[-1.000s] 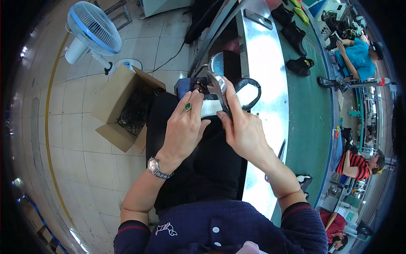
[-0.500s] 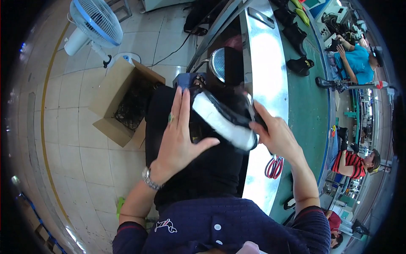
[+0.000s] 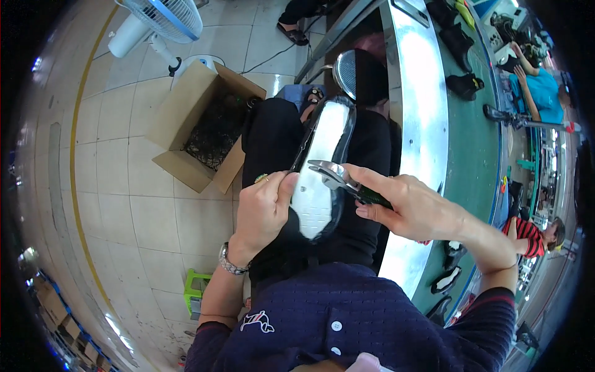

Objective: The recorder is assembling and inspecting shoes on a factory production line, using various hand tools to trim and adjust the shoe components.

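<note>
A black shoe (image 3: 342, 155) lies sole up over my lap, its long white underside (image 3: 323, 133) showing, with small marks near the heel end. My left hand (image 3: 265, 204) is closed on the shoe's left edge, thumb against the white underside. In my right hand (image 3: 412, 201) are metal pincers (image 3: 334, 175) with dark handles, the fingers wrapped round them. Their curved silver jaws are over the middle of the white underside; whether they touch it I cannot tell.
An open cardboard box (image 3: 180, 133) with dark tangled scraps stands at left, near a fan (image 3: 164, 18). To my right runs a metal ledge (image 3: 423, 93) beside a green conveyor (image 3: 468, 133) carrying black shoes (image 3: 465, 85). A round stool (image 3: 347, 74) stands ahead. Co-workers (image 3: 544, 99) sit beyond.
The shoe has turned from slanted to nearly lengthwise. My left hand, open and apart before, now grips its edge. My right hand has brought the pincers over the white underside.
</note>
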The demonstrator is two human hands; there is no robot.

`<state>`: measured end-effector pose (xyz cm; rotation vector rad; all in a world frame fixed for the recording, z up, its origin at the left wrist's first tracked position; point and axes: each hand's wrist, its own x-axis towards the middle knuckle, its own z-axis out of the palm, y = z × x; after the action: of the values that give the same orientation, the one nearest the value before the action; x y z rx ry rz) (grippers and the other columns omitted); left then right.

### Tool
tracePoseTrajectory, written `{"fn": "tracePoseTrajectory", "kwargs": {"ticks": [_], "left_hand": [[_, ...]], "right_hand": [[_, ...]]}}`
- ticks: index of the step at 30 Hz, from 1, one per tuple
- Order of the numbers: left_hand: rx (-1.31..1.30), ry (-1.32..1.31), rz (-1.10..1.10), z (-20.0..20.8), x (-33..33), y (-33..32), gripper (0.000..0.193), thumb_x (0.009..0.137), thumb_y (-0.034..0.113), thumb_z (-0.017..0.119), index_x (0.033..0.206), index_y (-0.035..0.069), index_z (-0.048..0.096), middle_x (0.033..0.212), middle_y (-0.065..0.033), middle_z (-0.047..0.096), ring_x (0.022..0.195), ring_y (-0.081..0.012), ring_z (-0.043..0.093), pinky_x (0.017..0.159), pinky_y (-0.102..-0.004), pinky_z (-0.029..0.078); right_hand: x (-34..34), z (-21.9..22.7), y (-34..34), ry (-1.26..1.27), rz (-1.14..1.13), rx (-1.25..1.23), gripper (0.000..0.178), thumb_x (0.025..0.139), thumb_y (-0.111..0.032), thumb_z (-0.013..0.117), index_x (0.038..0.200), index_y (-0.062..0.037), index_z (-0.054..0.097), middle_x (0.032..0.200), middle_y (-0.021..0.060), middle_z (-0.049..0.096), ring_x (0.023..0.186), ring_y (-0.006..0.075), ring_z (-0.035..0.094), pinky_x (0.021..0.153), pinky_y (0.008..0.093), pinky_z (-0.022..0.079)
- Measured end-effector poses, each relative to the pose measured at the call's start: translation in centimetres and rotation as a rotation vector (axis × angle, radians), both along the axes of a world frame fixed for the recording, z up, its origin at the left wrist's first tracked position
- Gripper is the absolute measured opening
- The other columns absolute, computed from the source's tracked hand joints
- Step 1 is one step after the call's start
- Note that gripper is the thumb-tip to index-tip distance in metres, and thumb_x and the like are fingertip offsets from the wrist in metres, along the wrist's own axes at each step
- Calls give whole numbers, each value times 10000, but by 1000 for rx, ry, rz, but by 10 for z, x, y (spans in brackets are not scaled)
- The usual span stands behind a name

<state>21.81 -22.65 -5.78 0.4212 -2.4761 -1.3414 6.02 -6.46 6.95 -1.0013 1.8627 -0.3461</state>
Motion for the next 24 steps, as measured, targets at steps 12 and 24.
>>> {"fn": "tracePoseTrajectory", "kwargs": {"ticks": [12, 24], "left_hand": [[-287, -105, -109, 3, 6, 14, 373, 919, 191, 635, 1187, -63, 586, 964, -153, 679, 791, -224, 688, 639, -268, 542], [1735, -122, -24, -17, -44, 23, 768, 939, 309, 592, 1548, 163, 147, 1464, -64, 398, 1245, -175, 483, 1032, -330, 407]], "right_hand": [[2, -6, -6, 36, 191, 70, 714, 904, -91, 603, 1508, -196, 237, 739, 162, 627, 604, 340, 637, 564, 450, 521], [-2, -34, 26, 78, 182, -144, 728, 880, -77, 626, 1498, -243, 279, 710, 116, 625, 505, 275, 601, 455, 391, 500]]}}
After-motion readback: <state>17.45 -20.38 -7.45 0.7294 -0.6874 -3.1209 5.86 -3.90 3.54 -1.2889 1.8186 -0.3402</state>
